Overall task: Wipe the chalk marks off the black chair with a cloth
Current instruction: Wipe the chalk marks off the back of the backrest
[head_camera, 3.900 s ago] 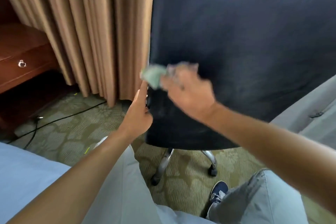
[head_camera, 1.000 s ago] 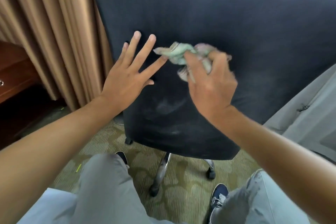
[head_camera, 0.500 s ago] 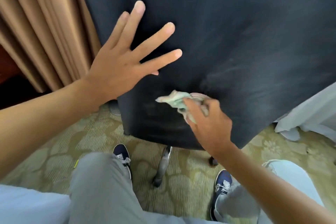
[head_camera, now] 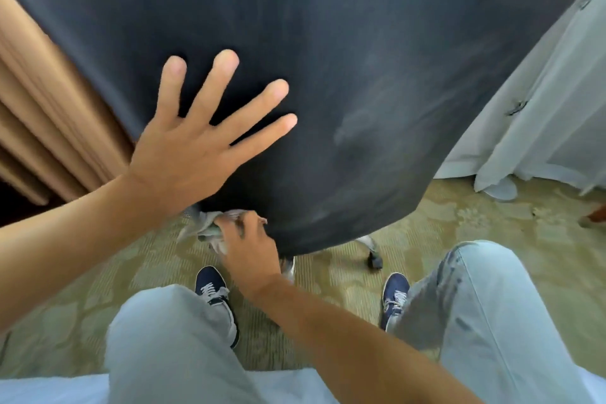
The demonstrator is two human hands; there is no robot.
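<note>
The right hand (head_camera: 249, 243), gripping the crumpled pale green cloth (head_camera: 206, 226), has dropped from mid-back to the bottom edge of the black fabric chair back (head_camera: 328, 43). The left hand (head_camera: 196, 138) stays spread flat, bracing it. Faint chalk smears (head_camera: 370, 121) remain to the right, so wiping isn't finished.

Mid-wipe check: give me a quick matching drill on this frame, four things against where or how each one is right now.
Things:
1. left hand
2. right hand
3. cloth
4. curtain

States:
A. bunched at the chair's bottom edge
B. hangs in tan folds left of the chair
C. fingers spread flat on the black chair back
D. grips the cloth low on the chair

Pairs: 1-C, 2-D, 3-A, 4-B
</note>
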